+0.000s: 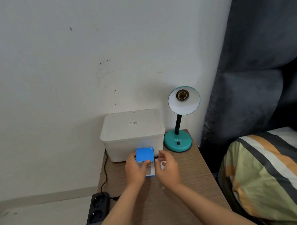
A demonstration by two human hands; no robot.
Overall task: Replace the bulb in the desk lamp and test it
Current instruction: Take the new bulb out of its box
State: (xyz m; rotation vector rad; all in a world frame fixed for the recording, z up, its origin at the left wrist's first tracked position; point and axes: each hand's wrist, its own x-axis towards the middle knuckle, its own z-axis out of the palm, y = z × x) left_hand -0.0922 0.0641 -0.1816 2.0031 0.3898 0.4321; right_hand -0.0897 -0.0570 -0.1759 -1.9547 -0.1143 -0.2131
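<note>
Two hands work over a small wooden table, and between them sits the task's thing: a blue and white bulb box, held just in front of a white lidded tub. From the left: a black power strip lies at the table's left edge, with a black cord running up behind the tub. The left hand grips the box, fingers curled round its left side and thumb across the front, so it is closed on the carton. The right hand is beside the box with fingers loosely spread and half open; whether they touch the box, or hold anything, I cannot tell. A pale shape shows by its thumb, too blurred to name.

My judgement: the carton is light, thin card that crushes easily, and the bulb inside is fragile, so hold the box by its sides and open an end flap instead of squeezing the faces.

Further right stands the teal lamp, its shade tipped toward the camera and the socket looking empty. The tub crowds the lamp's left, a dark curtain hangs close on its right, and striped bedding lies beyond the table
</note>
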